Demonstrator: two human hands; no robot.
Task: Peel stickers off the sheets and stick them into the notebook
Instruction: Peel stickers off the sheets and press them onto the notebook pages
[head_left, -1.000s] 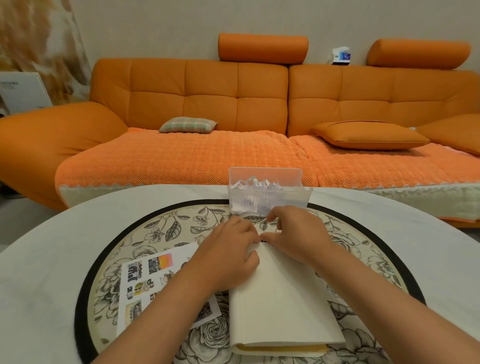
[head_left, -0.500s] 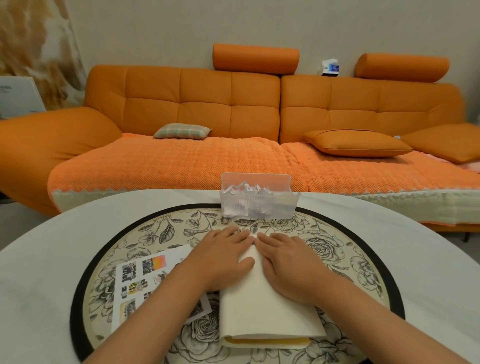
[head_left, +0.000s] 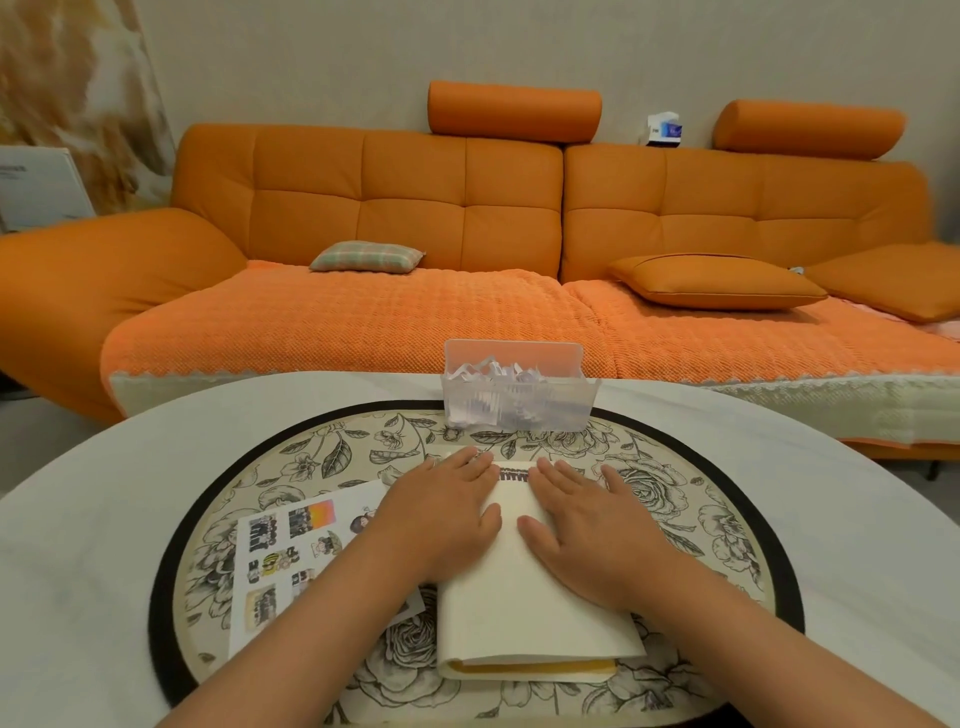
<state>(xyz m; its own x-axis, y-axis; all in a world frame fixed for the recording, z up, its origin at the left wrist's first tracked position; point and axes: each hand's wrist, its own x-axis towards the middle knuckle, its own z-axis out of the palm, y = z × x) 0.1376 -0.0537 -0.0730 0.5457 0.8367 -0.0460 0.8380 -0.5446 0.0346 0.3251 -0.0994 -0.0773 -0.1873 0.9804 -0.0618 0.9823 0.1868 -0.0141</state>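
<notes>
A cream notebook (head_left: 524, 618) lies on the round floral mat (head_left: 691, 499), its blank page facing up. A small dark sticker (head_left: 513, 474) sits at the page's far edge, between my fingertips. My left hand (head_left: 441, 519) lies flat on the left part of the page, fingers straight. On the right part of the page my right hand (head_left: 587, 525) presses down flat, fingers spread. A white sticker sheet (head_left: 280, 551) with several small pictures lies left of the notebook, partly under my left forearm.
A clear plastic box (head_left: 514, 400) holding white paper scraps stands just beyond the notebook at the mat's far rim. The mat sits on a white round table (head_left: 78, 545). An orange sofa (head_left: 467, 249) with cushions fills the space behind the table.
Both hands went from pinching at the page's far edge to lying flat, then slid apart. The dark sticker now shows between them.
</notes>
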